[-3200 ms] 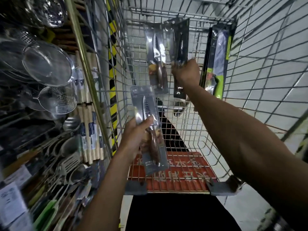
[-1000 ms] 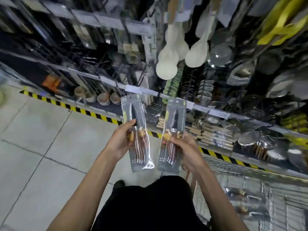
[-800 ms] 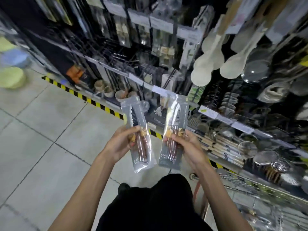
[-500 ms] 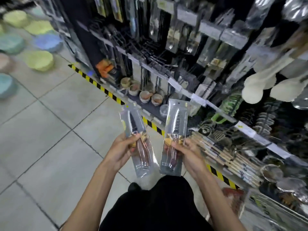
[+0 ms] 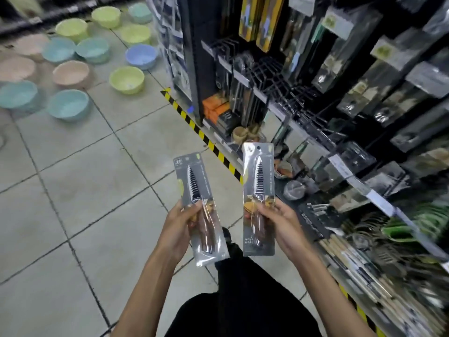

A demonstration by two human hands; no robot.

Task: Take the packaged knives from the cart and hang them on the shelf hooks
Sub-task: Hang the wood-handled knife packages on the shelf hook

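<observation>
Each of my hands holds one packaged knife upright in front of my body. My left hand (image 5: 178, 227) grips the left packaged knife (image 5: 198, 190), a grey pack with a serrated blade and brown handle, tilted slightly left. My right hand (image 5: 281, 223) grips the right packaged knife (image 5: 258, 176) at its handle, its hang hole at the top. Bare black shelf hooks (image 5: 274, 74) stick out from the dark shelf (image 5: 335, 152) ahead on the right, among hanging knife packs (image 5: 340, 45). The cart is out of view.
Several coloured plastic bowls (image 5: 70, 69) stand on the tiled floor at the far left. A yellow-black hazard stripe (image 5: 206, 139) runs along the shelf base. Small cups (image 5: 245, 132) and boxes sit on the bottom shelf. Wooden utensils (image 5: 352, 259) fill the lower right.
I have turned left away from the cart and along the shelf. Both hands keep their knife packs; the ladles slid out of view and the knife section and bowls came in.
</observation>
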